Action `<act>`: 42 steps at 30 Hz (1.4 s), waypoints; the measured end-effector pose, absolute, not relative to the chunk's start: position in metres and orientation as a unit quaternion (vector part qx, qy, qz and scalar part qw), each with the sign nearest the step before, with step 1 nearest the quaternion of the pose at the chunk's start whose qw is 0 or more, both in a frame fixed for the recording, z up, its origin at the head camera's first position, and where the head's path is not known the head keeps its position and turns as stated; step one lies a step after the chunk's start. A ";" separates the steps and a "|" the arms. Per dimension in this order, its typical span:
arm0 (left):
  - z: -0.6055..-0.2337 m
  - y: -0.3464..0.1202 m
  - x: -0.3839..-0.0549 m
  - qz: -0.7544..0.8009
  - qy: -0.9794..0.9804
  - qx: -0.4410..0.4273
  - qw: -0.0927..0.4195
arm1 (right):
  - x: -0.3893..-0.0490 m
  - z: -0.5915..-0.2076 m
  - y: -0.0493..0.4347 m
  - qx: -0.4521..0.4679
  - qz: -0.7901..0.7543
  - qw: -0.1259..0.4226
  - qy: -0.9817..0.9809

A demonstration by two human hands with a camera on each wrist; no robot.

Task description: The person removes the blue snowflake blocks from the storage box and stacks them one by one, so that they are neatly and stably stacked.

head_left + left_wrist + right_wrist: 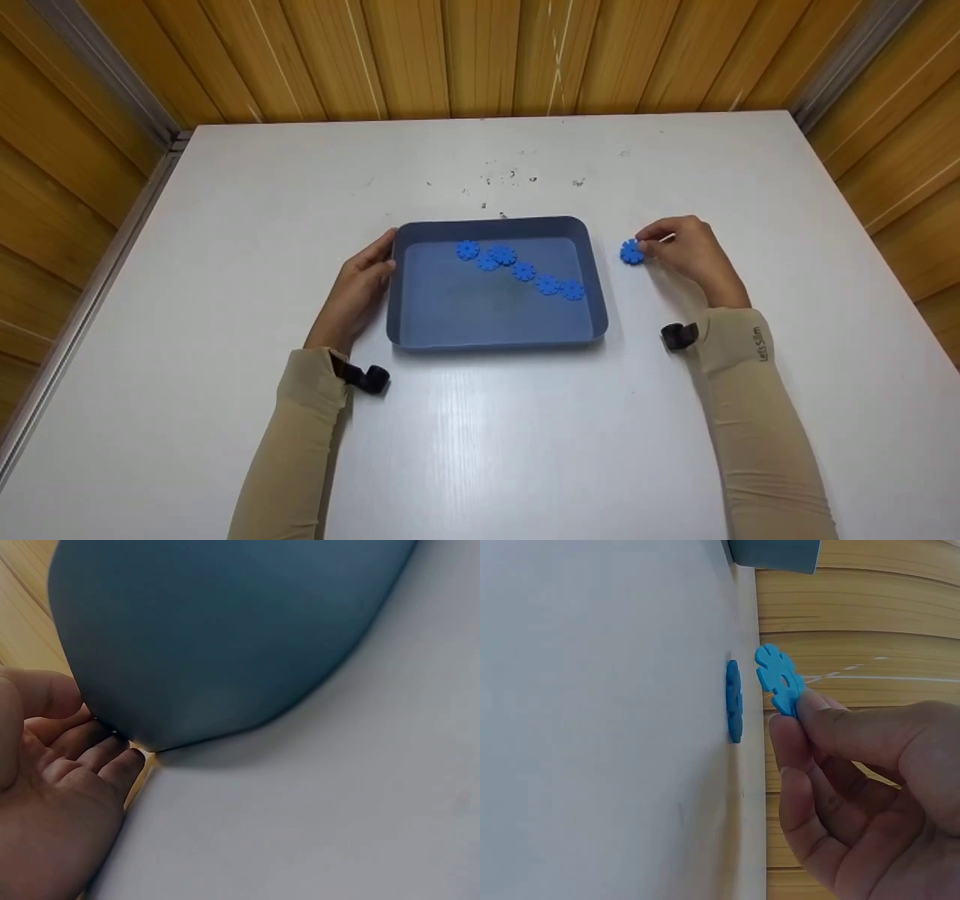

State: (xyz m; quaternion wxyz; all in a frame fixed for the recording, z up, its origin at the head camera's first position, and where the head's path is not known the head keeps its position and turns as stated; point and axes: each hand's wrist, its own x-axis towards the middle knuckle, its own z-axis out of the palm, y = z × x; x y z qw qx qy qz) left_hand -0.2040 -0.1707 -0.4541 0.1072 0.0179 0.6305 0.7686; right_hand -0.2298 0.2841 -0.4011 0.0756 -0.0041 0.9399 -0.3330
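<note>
On the white table sits a shallow grey-blue tray [495, 346]. Several blue notched plastic discs [523, 271] lie in a slanting row on its floor, some overlapping. My left hand [361, 281] rests against the tray's left side from outside; in the left wrist view, its thumb and fingers [56, 694] touch the wall near a corner. To the right of the tray, my right hand [691, 251] pinches one blue notched disc [778, 679] by its edge, between thumb and forefinger. Just below it, another blue notched disc [735, 701] lies flat on the table.
The white table [480, 442] has small dark marks [513, 174] behind the tray. Yellow wood-look panels [480, 60] stand at the back and both sides. A small black camera mount [679, 337] juts from each sleeved wrist.
</note>
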 end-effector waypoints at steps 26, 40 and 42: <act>-0.452 -0.172 -0.205 0.766 0.633 0.026 0.103 | -0.234 -0.405 0.288 0.043 -0.355 0.124 0.926; -0.453 -0.171 -0.206 0.769 0.630 0.010 0.107 | -0.232 -0.404 0.288 0.043 -0.356 0.119 0.926; -0.454 -0.171 -0.206 0.771 0.628 0.010 0.107 | -0.232 -0.404 0.288 0.043 -0.353 0.119 0.927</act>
